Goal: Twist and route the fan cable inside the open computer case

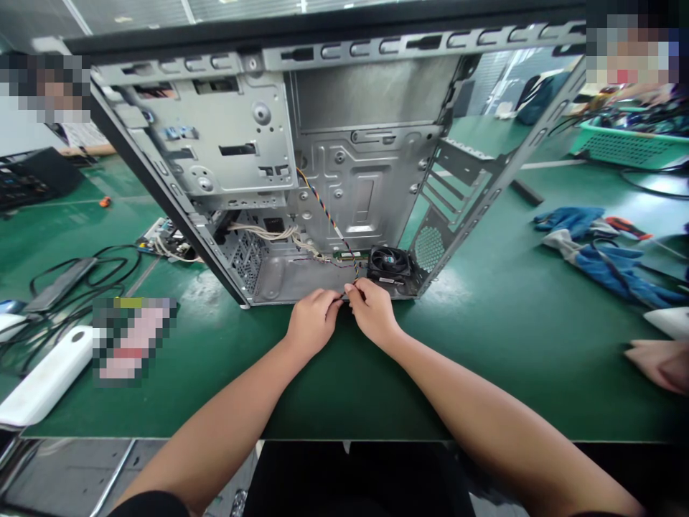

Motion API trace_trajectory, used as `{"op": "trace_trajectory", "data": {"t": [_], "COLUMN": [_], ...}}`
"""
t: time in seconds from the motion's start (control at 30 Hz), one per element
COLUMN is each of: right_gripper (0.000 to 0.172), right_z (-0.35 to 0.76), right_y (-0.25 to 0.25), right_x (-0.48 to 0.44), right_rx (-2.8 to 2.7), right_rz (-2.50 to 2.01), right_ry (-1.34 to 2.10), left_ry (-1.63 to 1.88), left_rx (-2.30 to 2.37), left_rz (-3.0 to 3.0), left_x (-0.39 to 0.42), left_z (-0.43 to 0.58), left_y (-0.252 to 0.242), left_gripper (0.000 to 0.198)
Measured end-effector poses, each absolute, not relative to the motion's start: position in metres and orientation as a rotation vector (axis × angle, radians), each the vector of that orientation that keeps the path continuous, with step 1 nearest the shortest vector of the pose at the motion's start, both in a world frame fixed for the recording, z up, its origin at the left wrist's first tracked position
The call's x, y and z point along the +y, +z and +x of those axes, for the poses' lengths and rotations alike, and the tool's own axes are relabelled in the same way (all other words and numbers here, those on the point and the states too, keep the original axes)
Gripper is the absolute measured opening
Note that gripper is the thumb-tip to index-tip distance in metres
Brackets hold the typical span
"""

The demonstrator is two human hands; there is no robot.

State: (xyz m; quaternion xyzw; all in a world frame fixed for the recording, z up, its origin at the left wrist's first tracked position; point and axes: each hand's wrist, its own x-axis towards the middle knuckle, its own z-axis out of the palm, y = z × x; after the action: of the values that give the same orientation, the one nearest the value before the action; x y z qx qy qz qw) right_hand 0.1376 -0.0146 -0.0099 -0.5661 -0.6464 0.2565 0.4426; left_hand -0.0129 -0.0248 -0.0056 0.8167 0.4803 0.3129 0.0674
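An open computer case (371, 179) stands upright on the table in front of me, its open side towards me. At its lower front edge, my left hand (313, 321) and my right hand (375, 310) are close together, thumbs and fingers pinched. A thin twisted multicoloured cable (323, 207) runs down from beside the drive cage (215, 136) into my fingers; its end is hidden there. Just right of my hands, a black cooling fan (388, 263) sits on the case floor. Behind them lies a green memory module (347, 255). White wires (263, 231) hang at the left inside.
A green basket of cables (635, 147), blue gloves (619, 269) and an orange-handled tool (629, 228) are on the right. To the left lie a white power strip (48, 377), black cords (67, 269) and loose parts (169, 240). Other people are partly visible at both sides.
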Motion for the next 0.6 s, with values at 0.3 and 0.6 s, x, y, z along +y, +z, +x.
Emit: {"op": "trace_trajectory", "data": {"t": [0.3,0.6], "right_gripper": [0.033,0.033], "right_z": [0.138,0.1377], "right_y": [-0.009,-0.0074], "right_x": [-0.0152,-0.0165], "right_rx": [-1.575,-1.58], "right_rz": [-1.411,-1.443], "right_ry": [0.616,0.569], "left_ry": [0.995,0.9], "left_rx": [1.469,1.515], "left_rz": [2.576,2.513], "left_x": [-0.0239,-0.0258], "left_z": [-0.0151,-0.0111], "left_y": [-0.0051,-0.0044], "left_gripper": [0.018,0.014]}}
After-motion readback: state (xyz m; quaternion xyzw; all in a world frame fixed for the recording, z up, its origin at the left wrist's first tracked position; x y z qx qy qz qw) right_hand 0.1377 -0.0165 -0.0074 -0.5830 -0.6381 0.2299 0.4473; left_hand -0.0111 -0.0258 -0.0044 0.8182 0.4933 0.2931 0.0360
